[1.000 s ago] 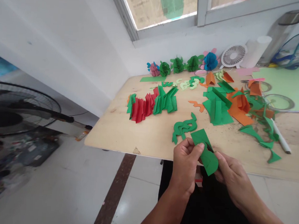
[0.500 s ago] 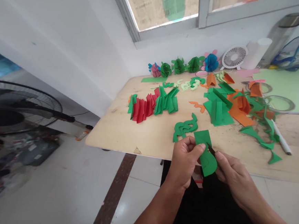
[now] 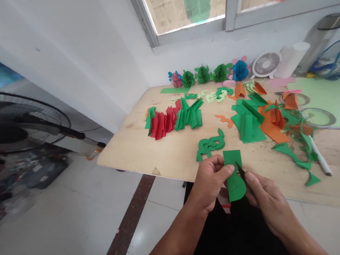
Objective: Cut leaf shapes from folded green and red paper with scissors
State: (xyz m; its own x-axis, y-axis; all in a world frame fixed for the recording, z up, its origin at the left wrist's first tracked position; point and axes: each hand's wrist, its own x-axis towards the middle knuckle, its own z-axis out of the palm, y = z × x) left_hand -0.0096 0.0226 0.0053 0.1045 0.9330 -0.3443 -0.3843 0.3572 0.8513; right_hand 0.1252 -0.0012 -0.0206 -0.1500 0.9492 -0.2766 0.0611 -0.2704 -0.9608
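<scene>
The left hand [image 3: 212, 182] pinches green paper [image 3: 233, 179] near the table [image 3: 135, 148] at its six-o'clock edge; the right hand [image 3: 263, 192] grips scissors [image 3: 240, 172] at the paper's three o'clock; wavy cutouts [image 3: 205, 145] lie at the left hand's twelve.

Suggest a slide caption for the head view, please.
Left hand holding green paper, right hand holding dark scissors at its edge.

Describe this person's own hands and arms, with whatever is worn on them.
The left hand and right hand wear no gloves; no ring, watch or bracelet is in view. Both forearms are uncovered. Black fabric clothing shows between them.
</scene>
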